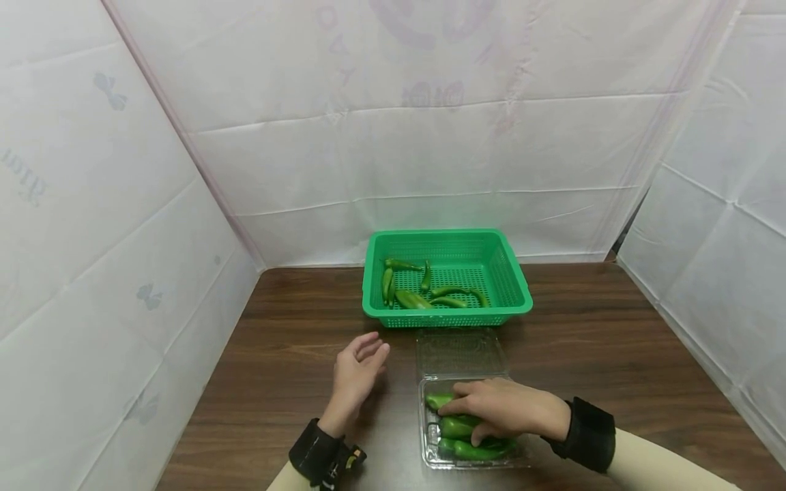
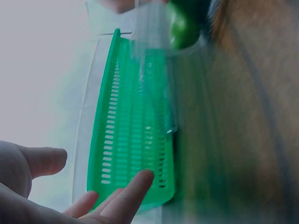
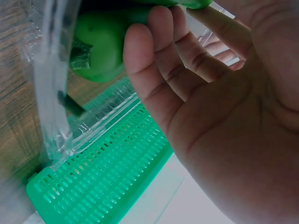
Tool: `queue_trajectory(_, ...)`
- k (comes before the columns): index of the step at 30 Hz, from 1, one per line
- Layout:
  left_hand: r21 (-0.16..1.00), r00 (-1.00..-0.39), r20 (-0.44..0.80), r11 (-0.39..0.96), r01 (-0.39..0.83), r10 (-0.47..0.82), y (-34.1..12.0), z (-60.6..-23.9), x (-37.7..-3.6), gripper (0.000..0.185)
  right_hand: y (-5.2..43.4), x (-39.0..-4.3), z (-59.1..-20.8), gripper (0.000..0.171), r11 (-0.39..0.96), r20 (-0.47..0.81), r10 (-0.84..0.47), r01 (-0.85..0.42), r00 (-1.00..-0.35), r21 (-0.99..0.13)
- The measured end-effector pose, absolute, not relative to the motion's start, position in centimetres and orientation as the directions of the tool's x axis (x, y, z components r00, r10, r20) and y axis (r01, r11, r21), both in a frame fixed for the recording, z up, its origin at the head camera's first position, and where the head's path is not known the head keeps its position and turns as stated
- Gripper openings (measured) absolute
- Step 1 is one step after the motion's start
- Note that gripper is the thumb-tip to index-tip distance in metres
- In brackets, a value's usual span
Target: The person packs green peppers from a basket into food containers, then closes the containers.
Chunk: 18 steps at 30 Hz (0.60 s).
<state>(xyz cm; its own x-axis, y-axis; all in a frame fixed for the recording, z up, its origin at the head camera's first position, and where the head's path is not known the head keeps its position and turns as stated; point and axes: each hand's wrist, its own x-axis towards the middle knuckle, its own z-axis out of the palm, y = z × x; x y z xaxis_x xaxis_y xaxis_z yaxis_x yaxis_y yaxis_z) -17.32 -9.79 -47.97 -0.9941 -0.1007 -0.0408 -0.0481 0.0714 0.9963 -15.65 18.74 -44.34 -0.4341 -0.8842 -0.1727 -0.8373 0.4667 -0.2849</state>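
Observation:
My right hand (image 1: 500, 407) reaches into a clear plastic clamshell box (image 1: 424, 443), its fingers spread over several green peppers (image 1: 457, 428). Seen from the right wrist, slightly bent fingertips (image 3: 138, 49) touch a thick green pepper (image 3: 100, 49); the thumb's contact is hidden there. My left hand (image 1: 357, 374) hovers left of the box with loosely bent fingers and nothing in them. In the left wrist view its fingers (image 2: 133, 196) and thumb stand apart.
The box's clear lid (image 1: 460, 351) lies folded back toward a green perforated basket (image 1: 448, 234). Several slender green peppers (image 1: 413, 300) lie in that basket. White sheeting (image 1: 295, 164) encloses the dark wooden table (image 1: 264, 382) at the back and both sides.

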Motion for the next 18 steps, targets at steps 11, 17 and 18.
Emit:
queue_trajectory(11,0.992,-0.993,0.056,0.118,0.044,-0.1,-11.3,-47.2,-19.7,0.066,19.0,-15.8,-44.0,0.061,0.432,-0.101,-0.901,-0.841,-0.423,-0.325)
queue_trajectory(17,0.991,-0.995,0.07,0.12,0.061,-0.074,-11.3,-47.3,-21.0,0.082,19.0,-15.9,-43.7,0.056,0.385,0.03,-0.912,-0.879,-0.409,-0.283)
queue_trajectory(18,0.991,-0.995,0.071,0.114,0.063,-0.07,-11.4,-47.3,-21.2,0.084,18.9,-15.9,-43.7,0.056,0.378,0.055,-0.912,-0.885,-0.406,-0.27)
